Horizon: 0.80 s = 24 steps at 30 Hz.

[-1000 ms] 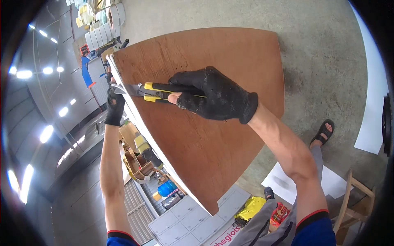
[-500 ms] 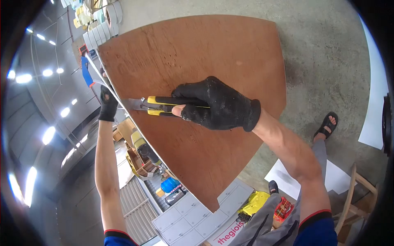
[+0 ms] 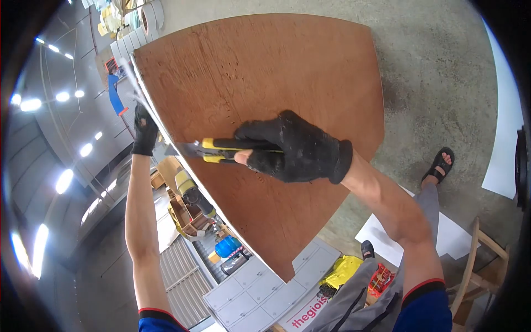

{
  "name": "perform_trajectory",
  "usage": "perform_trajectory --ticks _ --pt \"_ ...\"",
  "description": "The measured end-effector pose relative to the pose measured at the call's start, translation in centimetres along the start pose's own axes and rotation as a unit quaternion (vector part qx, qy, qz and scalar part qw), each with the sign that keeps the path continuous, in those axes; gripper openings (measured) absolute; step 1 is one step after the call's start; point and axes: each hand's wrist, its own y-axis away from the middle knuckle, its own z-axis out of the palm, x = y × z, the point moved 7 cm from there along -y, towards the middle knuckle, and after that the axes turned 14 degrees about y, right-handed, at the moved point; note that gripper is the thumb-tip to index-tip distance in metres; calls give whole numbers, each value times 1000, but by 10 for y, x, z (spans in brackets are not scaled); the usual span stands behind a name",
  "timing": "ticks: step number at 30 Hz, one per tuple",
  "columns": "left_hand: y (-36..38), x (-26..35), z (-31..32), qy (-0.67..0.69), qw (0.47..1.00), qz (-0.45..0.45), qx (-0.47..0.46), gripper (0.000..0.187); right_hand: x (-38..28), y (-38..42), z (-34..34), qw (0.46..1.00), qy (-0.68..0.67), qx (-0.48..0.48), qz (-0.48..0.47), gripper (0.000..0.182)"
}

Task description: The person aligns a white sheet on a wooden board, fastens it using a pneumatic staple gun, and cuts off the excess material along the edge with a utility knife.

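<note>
A large brown wooden board [image 3: 287,83] with a curved outline and a pale left edge fills the middle of the view. My right hand [image 3: 296,146], in a black glove with a bare thumb tip, is closed around yellow-and-black handled shears [image 3: 213,145]. Their flat metal blade reaches the board's left edge. Beyond that edge, my gloved left hand [image 3: 145,131] is closed on a thin white strip [image 3: 131,77], which runs up along the edge and is partly blurred. The left fingertips are mostly hidden.
A yellow-green power tool [image 3: 187,187] and wooden boxes [image 3: 191,221] lie past the board's left edge. Below are grey cabinets [image 3: 260,293], a yellow bag [image 3: 344,269] and a wooden chair [image 3: 484,260]. White sheets [image 3: 381,238] lie on the concrete floor.
My right hand and the shears have dropped slightly lower in view. My left hand has shifted up a little, and the white strip has swung away from the board's edge.
</note>
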Motion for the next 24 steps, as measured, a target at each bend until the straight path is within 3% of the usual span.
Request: perform_trajectory --ticks 1,3,4,5,6,7,8,10,11,13,14,16,17,19,20,21,23,24 --pt "4 -2 8 52 998 -4 -25 49 -2 6 -1 1000 1 -2 -1 25" --pt "17 -2 50 -40 980 -3 -196 55 -3 25 4 998 -7 -44 36 25" --pt "21 -4 66 -185 958 100 -197 82 -3 33 5 997 -15 -47 53 26" --pt "16 -6 55 -46 995 -3 -93 73 -2 35 4 997 -14 -47 53 26" --pt "15 -12 34 93 990 -107 15 65 -2 37 3 998 -9 -48 49 27" --pt "8 -5 43 -203 962 83 -165 79 -2 38 4 998 -7 -50 45 27" --pt "23 -16 56 84 990 -110 -36 52 -3 36 6 998 -8 -49 45 27" --pt "29 -2 68 -138 986 28 -88 51 -12 28 4 1000 -6 8 9 26" --pt "10 -1 63 -224 974 39 -28 58 -12 27 9 1000 -10 8 13 26" --pt "25 -2 60 -33 995 -49 -83 49 -7 26 19 999 -35 -17 34 25" --pt "24 6 57 -111 990 9 -91 49 -8 30 19 998 -38 -17 36 25" --pt "24 9 50 -115 990 0 -83 49 -11 42 25 995 -42 -82 44 25" --pt "19 7 53 -63 983 -36 -171 47 -16 53 22 997 -10 -70 30 26" --pt "27 11 55 -149 989 22 9 49 -26 80 29 1000 2 -24 5 27" --pt "35 12 108 -483 863 140 -49 51 -26 84 30 1000 1 -26 9 27" --pt "33 11 102 -463 882 87 -13 46 -24 88 33 999 -14 -41 24 27" --pt "13 19 37 -223 972 66 -19 47 -23 91 37 997 -32 -58 39 27" --pt "4 23 20 -224 973 56 29 47 -22 92 38 997 -29 -59 43 26"
